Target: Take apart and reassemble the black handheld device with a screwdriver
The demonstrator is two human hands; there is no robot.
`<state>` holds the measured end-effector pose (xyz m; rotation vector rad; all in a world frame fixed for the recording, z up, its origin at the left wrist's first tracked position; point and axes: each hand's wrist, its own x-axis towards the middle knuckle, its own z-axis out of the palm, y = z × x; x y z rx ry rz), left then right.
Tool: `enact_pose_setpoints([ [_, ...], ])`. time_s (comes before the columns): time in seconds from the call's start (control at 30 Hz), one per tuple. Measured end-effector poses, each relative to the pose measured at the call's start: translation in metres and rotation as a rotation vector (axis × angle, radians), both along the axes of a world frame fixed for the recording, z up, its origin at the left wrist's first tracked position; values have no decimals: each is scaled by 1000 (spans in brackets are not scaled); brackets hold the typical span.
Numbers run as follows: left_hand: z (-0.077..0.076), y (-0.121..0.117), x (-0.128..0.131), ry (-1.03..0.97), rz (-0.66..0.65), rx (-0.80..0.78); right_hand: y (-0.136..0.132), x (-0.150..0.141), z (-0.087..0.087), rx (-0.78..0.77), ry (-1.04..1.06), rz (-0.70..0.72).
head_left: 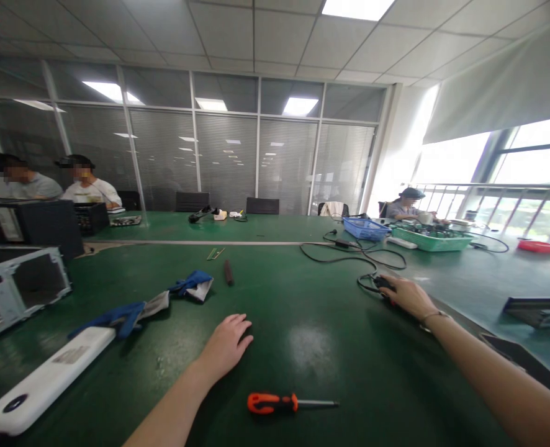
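My left hand (pixel 228 345) rests on the green tabletop with its fingers loosely stretched out and nothing in them. Just in front of my wrists lies a screwdriver (pixel 275 403) with an orange and black handle, its shaft pointing right. Out to the right, my right hand (pixel 408 297) has its fingers closed round a black cable (pixel 367 284), at a thicker dark part that the fingers partly hide. From there the cable loops back across the table to a small black box (pixel 344 244) along its length.
Blue and grey gloves (pixel 130 313) and a long white device (pixel 46 382) lie left, near an open metal case (pixel 18 288). A brown stick (pixel 228 273) lies ahead. A blue basket (pixel 365 228) and a green basket (pixel 431 239) stand far right. Several people sit at the far side.
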<state>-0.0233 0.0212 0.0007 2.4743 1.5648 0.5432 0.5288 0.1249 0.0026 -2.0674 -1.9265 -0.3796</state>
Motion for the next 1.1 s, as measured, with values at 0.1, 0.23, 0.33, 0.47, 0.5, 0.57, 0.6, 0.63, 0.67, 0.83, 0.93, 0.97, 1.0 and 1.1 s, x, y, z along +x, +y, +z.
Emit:
enact_pose_setpoints([
  [0.1, -2, 1, -1, -10, -11, 12, -13, -26, -19, -15, -1, 44],
  [0.23, -3, 2, -1, -4, -6, 10, -20, -47, -44, -5, 4, -20],
  [0.33, -2, 2, -1, 5, -5, 11, -21, -49, -51, -13, 14, -60],
  [0.47, -4, 2, -3, -5, -11, 20, -36, -36, -50, -25, 44, -87],
  [0.5, -4, 3, -3, -10, -11, 19, -43, -31, -50, -26, 50, -93],
  [0.57, -6, 3, -4, -17, -11, 20, -56, -21, -50, -32, 58, -104],
  [0.6, -7, 3, -4, -20, -11, 21, -62, -17, -50, -36, 59, -108],
  [0.63, -7, 3, -5, -24, -11, 23, -68, -14, -51, -39, 58, -115],
  [0.67, -8, 3, -5, -27, -12, 24, -72, -13, -52, -40, 55, -128],
  [0.83, -10, 3, -5, -7, -23, 32, -76, -29, -54, 3, 35, -253],
  [0.93, -10, 3, -5, -2, -30, 26, -69, -52, -50, 29, 35, -292],
  [0.97, -11, 3, -5, -5, -29, 26, -66, -62, -48, 34, 39, -293],
  [1.0, -11, 3, -5, -10, -28, 28, -63, -73, -46, 37, 43, -287],
  [1.1, -10, 2, -5, -25, -13, 27, -51, -115, -41, 38, 59, -230],
])
